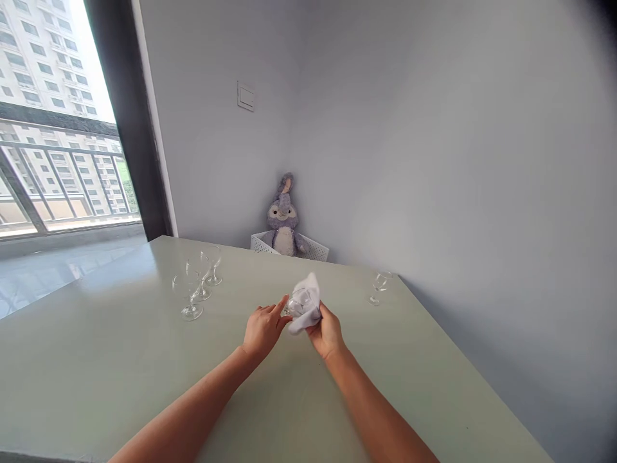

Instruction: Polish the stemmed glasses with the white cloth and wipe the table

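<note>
Above the middle of the pale green table, my right hand (328,333) grips a crumpled white cloth (308,319) wrapped around the bowl of a clear stemmed glass (299,301). My left hand (263,329) reaches in from the left, its fingertips on the glass near the stem end. Both hands are raised slightly above the tabletop. Several similar glasses (191,294) stand in a close group to the left of my hands. One more glass (380,285) stands alone near the right edge of the table.
The table (110,341) ends in a corner against the wall. At the far side, a grey-purple stuffed rabbit (283,218) sits in a white perforated basket (315,251). A balcony window (58,173) is on the left, and a wall switch (245,96) is above.
</note>
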Motion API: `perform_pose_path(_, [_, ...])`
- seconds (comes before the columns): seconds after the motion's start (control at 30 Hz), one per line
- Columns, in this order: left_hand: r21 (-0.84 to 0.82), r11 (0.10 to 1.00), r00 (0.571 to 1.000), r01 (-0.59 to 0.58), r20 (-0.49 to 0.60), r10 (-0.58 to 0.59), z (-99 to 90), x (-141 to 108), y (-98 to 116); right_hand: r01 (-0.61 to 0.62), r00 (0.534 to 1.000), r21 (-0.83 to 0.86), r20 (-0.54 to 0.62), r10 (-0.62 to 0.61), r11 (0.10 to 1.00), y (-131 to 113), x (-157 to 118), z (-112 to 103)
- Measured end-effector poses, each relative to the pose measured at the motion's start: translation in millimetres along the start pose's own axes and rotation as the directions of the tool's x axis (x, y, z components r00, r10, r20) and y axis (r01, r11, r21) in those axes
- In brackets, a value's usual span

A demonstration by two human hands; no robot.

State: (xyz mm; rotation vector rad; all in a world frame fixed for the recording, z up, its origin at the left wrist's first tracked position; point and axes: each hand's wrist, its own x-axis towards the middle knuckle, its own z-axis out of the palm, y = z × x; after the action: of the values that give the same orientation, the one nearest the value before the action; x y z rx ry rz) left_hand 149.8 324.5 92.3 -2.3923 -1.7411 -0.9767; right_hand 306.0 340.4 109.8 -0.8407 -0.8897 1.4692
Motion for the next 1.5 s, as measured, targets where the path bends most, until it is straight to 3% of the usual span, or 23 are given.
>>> perform_pose_path(0.13, [-0.015, 0.999, 0.999, 0.033, -0.034, -0.033, 3.3, -4, 7, 0.007, 0.999, 0.189, -0.051, 0.003, 0.982, 27, -23, 24])
perform_pose_path(0.3, [-0.127, 0.992, 0.988, 0.003, -0.155, -0.023, 6.7, -10, 27, -0.032, 0.997, 0.035, 0.073, 0.03, 0.999, 36, -35, 31])
perform_pose_path(0.4, [-0.319, 0.946, 0.996, 0.056, -0.05, -0.076, 6.1, -10, 33, -0.034, 0.988, -0.033, 0.148, 0.039, 0.999, 30, -30, 21])
perform_pose_path(0.47, [-0.547, 0.821, 0.985, 0.166, 0.124, -0.116, 1.9, -7, 31, -0.056, 0.984, -0.019, 0.168, 0.059, 0.998, 23, -25, 13])
perform_pose_path(0.5, [-0.66, 0.712, 0.968, 0.24, 0.219, -0.123, -1.2, -5, 28, -0.086, 0.982, 0.011, 0.171, 0.083, 0.996, 20, -22, 8])
perform_pose_path(0.57, [-0.819, 0.434, 0.923, 0.376, 0.373, -0.097, -8.1, 0, 22, -0.184, 0.967, 0.095, 0.193, 0.163, 0.978, 15, -19, 0])
perform_pose_path(0.67, [-0.87, 0.071, 0.872, 0.488, 0.49, 0.014, -14.7, 4, 15, -0.344, 0.914, 0.15, 0.281, 0.293, 0.927, 14, -20, -5])
perform_pose_path(0.73, [-0.849, -0.062, 0.85, 0.525, 0.519, 0.09, -15.0, 4, 14, -0.403, 0.877, 0.124, 0.334, 0.344, 0.907, 16, -22, -4])
perform_pose_path(0.83, [-0.838, -0.113, 0.846, 0.534, 0.528, 0.074, -12.2, 3, 17, -0.385, 0.858, 0.01, 0.372, 0.354, 0.923, 14, -25, -1])
perform_pose_path(0.93, [-0.87, -0.039, 0.862, 0.492, 0.492, -0.121, -8.1, 3, 20, -0.214, 0.866, -0.262, 0.394, 0.307, 0.941, 8, -21, -2])
perform_pose_path(1.0, [-0.88, 0.008, 0.853, 0.474, 0.457, -0.252, -4.5, 5, 20, 0.005, 0.913, -0.502, 0.356, 0.201, 0.865, 4, -17, -7])
perform_pose_path(1.1, [-0.876, 0.027, 0.811, 0.481, 0.433, -0.393, 1.0, 8, 15, 0.246, 0.969, -0.824, 0.229, -0.097, 0.511, 0, -14, -15])
perform_pose_path(1.17, [-0.879, -0.006, 0.776, 0.476, 0.424, -0.466, 3.2, 9, 8, 0.3, 0.933, -0.911, 0.217, -0.288, 0.283, -2, -17, -19])
perform_pose_path(1.23, [-0.887, -0.078, 0.751, 0.455, 0.429, -0.501, 3.7, 10, 1, 0.453, 0.856, -0.879, 0.38, -0.351, 0.152, -5, -23, -18])
perform_pose_path(1.3, [-0.872, -0.181, 0.752, 0.455, 0.484, -0.447, 2.8, 9, -3, 0.653, 0.737, -0.753, 0.609, -0.294, 0.08, -6, -31, -13])
perform_pose_path(1.37, [-0.825, -0.269, 0.752, 0.497, 0.564, -0.342, 0.6, 7, -2, 0.753, 0.645, -0.656, 0.724, -0.245, 0.042, -5, -37, -5])
perform_pose_path(1.43, [-0.737, -0.345, 0.734, 0.581, 0.658, -0.168, -2.2, 5, 3, 0.774, 0.626, -0.629, 0.739, -0.251, 0.077, -3, -41, 1])
perform_pose_path(1.5, [-0.687, -0.391, 0.731, 0.612, 0.681, -0.052, -4.7, 4, 11, 0.759, 0.651, -0.609, 0.693, -0.31, 0.232, 0, -40, 4])
